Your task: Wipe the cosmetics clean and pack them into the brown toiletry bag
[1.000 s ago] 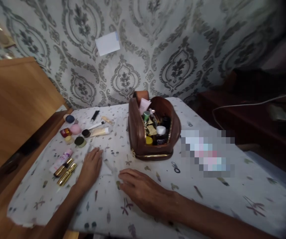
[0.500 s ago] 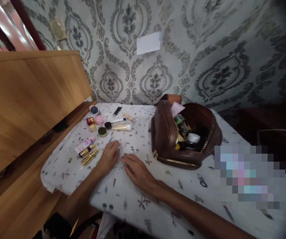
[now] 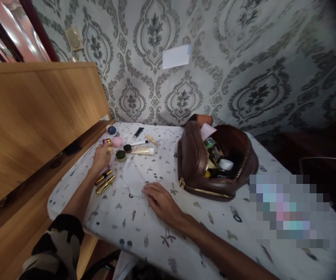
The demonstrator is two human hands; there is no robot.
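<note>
My left hand (image 3: pixel 101 157) reaches over the far-left cosmetics, fingers bent down beside a red-and-gold jar (image 3: pixel 106 141) and a small cream-coloured jar (image 3: pixel 109 149). Its fingertips are partly hidden, so any grip is unclear. Under its wrist, a pink tube is mostly covered. My right hand (image 3: pixel 162 204) rests on the table, fingers loosely stretched and thumb apart, with its fingertips touching the corner of a thin white sheet or wipe (image 3: pixel 133 178). Two gold lipstick-like tubes (image 3: pixel 105 184) lie just left of the sheet.
A brown leather bag (image 3: pixel 194 155) stands unzipped at the right, holding bottles and jars. Behind the sheet lie a dark-lidded jar (image 3: pixel 120 156), a beige tube (image 3: pixel 143 150), a pink sponge (image 3: pixel 116 142) and a black tube (image 3: pixel 138 132). A wooden panel (image 3: pixel 45 101) borders the left.
My left hand has left the middle of the table, moving left and away from me to the jars, which uncovers the white sheet. My right hand has stayed nearly still.
</note>
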